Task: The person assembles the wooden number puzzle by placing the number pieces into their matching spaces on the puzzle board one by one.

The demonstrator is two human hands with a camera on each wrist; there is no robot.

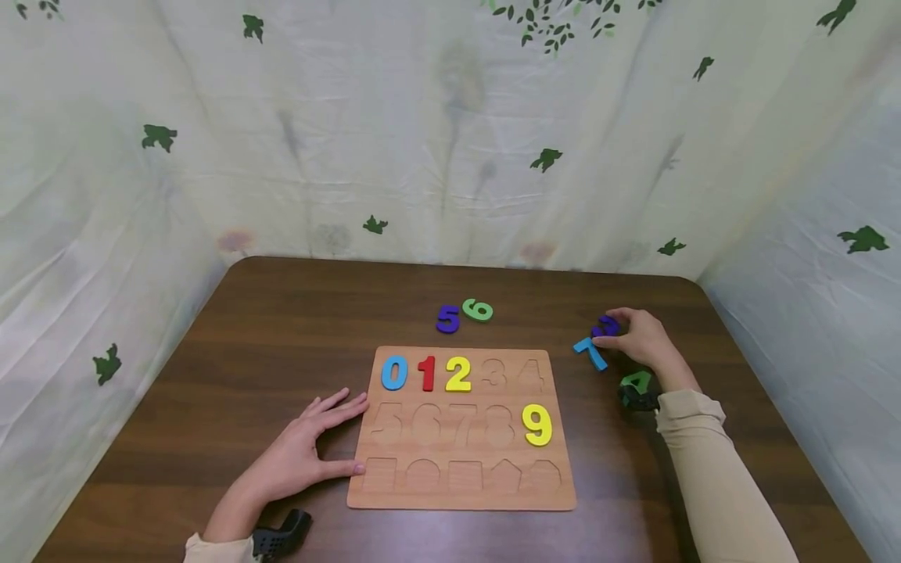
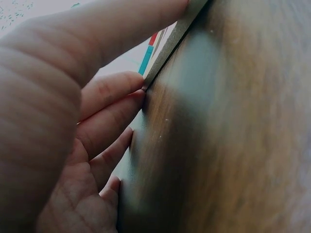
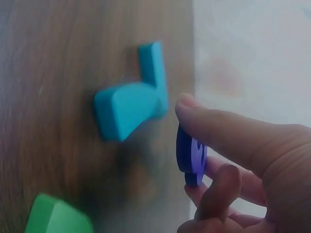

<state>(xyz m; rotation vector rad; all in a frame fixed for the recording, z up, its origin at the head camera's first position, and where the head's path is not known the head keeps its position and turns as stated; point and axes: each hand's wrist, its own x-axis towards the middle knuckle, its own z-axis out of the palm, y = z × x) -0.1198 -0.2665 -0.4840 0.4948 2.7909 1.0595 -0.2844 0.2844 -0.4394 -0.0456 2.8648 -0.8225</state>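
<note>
Between thumb and fingers, my right hand (image 1: 642, 340) pinches a purple number 3 (image 1: 605, 326). In the right wrist view this purple number 3 (image 3: 191, 155) stands on edge, partly covered by the fingers. Beside it on the table lies a blue number 7 (image 1: 591, 353). My left hand (image 1: 303, 446) rests along the left side of a wooden number board (image 1: 464, 430), fingers extended and the fingertips and thumb touching its edge. A blue 0 (image 1: 394, 373), red 1 (image 1: 427, 373), yellow 2 (image 1: 458, 374) and yellow 9 (image 1: 537, 424) sit in the board's recesses.
Behind the board lie a purple 5 (image 1: 447, 319) and a green 6 (image 1: 478, 310). A green 4 (image 1: 637, 381) lies near the right wrist, partly covered by the black wrist camera. A patterned curtain (image 1: 422, 156) surrounds the back and sides of the brown table (image 1: 281, 328).
</note>
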